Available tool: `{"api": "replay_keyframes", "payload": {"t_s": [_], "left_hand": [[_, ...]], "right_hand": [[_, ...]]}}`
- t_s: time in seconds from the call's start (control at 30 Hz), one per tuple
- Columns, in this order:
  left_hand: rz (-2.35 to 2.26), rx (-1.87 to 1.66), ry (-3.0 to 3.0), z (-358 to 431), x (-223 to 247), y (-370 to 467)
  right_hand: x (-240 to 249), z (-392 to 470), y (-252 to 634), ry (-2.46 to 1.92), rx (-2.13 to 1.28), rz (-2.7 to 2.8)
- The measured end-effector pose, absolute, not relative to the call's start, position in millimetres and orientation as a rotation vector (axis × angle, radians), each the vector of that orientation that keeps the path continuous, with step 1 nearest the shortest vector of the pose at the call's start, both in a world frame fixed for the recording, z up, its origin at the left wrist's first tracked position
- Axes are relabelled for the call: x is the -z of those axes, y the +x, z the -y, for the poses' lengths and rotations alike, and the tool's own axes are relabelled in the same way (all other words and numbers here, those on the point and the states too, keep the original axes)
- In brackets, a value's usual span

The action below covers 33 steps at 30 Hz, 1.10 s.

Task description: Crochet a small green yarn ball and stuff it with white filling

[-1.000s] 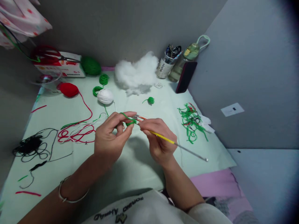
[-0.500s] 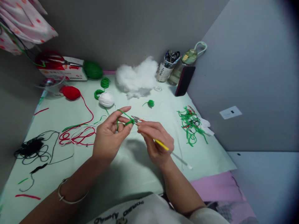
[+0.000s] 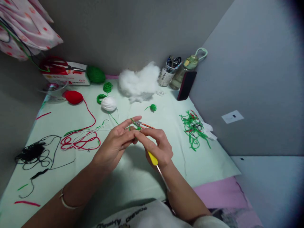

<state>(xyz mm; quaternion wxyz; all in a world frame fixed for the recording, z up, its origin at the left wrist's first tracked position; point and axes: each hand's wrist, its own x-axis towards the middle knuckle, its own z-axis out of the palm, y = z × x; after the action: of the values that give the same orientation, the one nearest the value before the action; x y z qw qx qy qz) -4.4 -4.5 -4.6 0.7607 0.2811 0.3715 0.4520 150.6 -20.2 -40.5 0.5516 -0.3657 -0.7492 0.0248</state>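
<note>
My left hand [image 3: 116, 142] is closed on a small piece of green yarn work [image 3: 138, 128], with a strand of green yarn running over its raised forefinger. In my right hand [image 3: 158, 146] is a crochet hook [image 3: 152, 158] with a yellow handle; its metal shaft sticks out toward my wrist. The hook's working end is hidden among the fingers, where both hands meet. Just beyond the fingertips lies a pair of small scissors [image 3: 146, 125] with orange-red handles, partly covered by my hands.
Behind my hands are a white yarn ball [image 3: 109, 103], stuffing [image 3: 140, 80] and a small green ball [image 3: 153, 108]. Red yarn [image 3: 74, 97] and black yarn [image 3: 32, 153] lie left; green scraps [image 3: 194, 129] lie right. A phone [image 3: 187, 85], bottle [image 3: 180, 76] and pen cup [image 3: 166, 74] stand at the back.
My right hand has turned, so the hook's yellow handle and shaft now point down toward my body. Its fingertips have come against the left hand's, covering more of the green work.
</note>
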Motion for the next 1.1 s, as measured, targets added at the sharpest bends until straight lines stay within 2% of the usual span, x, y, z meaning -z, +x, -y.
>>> {"api": "replay_keyframes", "payload": {"t_s": [0.1, 0.3, 0.4, 0.63, 0.77, 0.87, 0.93, 1.1], "left_hand": [[-0.777, -0.926, 0.54, 1, 5, -7], [-0.907, -1.118, 0.796, 2, 4, -10], [-0.911, -1.094, 0.845, 5, 5, -10], [-0.847, -1.065, 0.832, 6, 10, -1], [-0.886, -1.156, 0.725, 8, 14, 4], [-0.81, -1.013, 0.521, 7, 11, 4], [-0.763, -0.954, 0.455, 5, 8, 2], [-0.822, -1.064, 0.568, 3, 4, -2]], "right_hand": [[34, 19, 153, -0.829, -0.224, 1.689], [23, 14, 161, -0.849, -0.791, 1.24], [24, 10, 161, -0.806, -0.976, 1.135], [25, 11, 154, -0.904, -0.859, 1.3], [33, 17, 149, -0.945, -0.407, 1.574], [36, 18, 151, -0.9, -0.199, 1.676], [33, 16, 154, -0.884, -0.349, 1.571], [24, 9, 158, -0.875, -0.907, 1.223]]}}
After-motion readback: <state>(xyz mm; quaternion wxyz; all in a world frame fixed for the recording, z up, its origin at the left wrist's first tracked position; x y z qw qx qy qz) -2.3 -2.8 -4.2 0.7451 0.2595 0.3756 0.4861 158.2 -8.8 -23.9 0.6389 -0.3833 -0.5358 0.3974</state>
